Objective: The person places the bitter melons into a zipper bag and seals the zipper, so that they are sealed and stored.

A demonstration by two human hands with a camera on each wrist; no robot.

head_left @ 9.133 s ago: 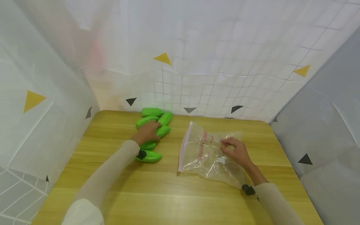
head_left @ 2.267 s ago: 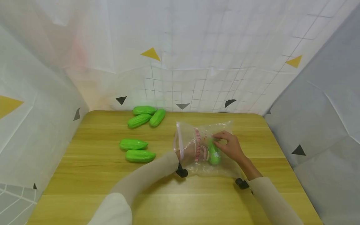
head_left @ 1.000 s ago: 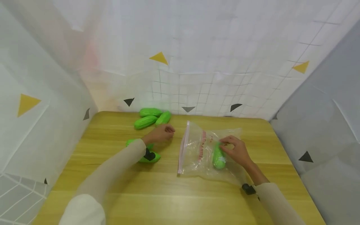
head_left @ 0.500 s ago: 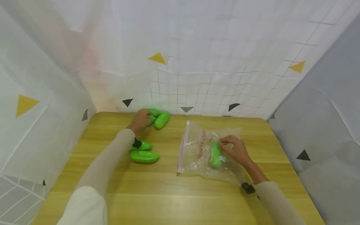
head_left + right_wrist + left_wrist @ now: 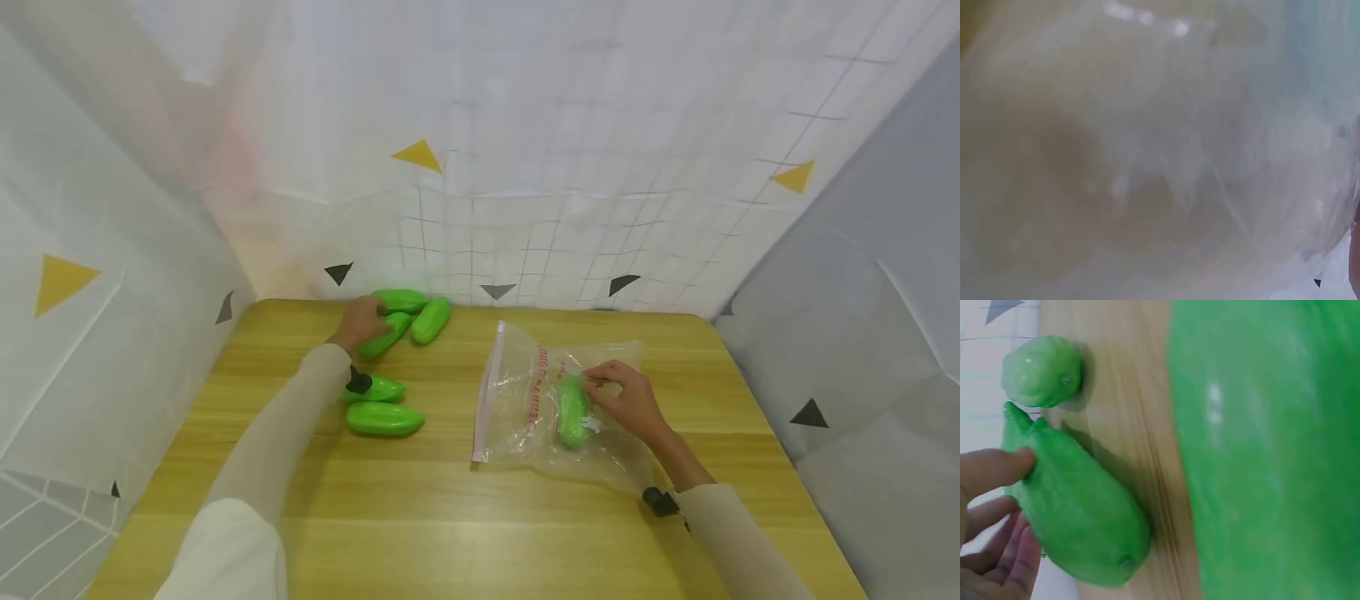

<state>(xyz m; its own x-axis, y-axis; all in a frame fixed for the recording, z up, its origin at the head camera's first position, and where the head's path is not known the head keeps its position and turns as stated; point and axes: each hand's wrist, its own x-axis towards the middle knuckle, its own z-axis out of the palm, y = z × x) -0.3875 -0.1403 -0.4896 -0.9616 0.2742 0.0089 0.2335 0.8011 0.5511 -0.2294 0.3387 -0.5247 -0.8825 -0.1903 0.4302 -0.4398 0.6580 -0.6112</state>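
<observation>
My left hand (image 5: pixel 360 322) pinches a green, cucumber-shaped vegetable (image 5: pixel 384 338) in the back group. In the left wrist view the thumb lies on this bumpy vegetable (image 5: pixel 1088 512) near its pointed end, the fingers along its side. My right hand (image 5: pixel 628 402) pinches the upper film of a clear zip bag (image 5: pixel 517 375) with red print, lying flat on the table. Inside the bag, by the right fingertips, is another green vegetable (image 5: pixel 572 412). The bag's pink-edged mouth points left. Blurred bag film (image 5: pixel 1147 125) fills most of the right wrist view.
Two more vegetables lie at the back, one by the wall (image 5: pixel 401 300) and one slanted (image 5: pixel 431 321). Nearer are another two, one (image 5: pixel 385 418) in front and one (image 5: pixel 382 388) partly behind the left wrist camera. White sheets (image 5: pixel 525 125) enclose the wooden table (image 5: pixel 465 533).
One vegetable has gone into the formerly empty bag. My left hand has come out of the bag, moved to the back-left group and turned a vegetable. My right hand stays on the bag.
</observation>
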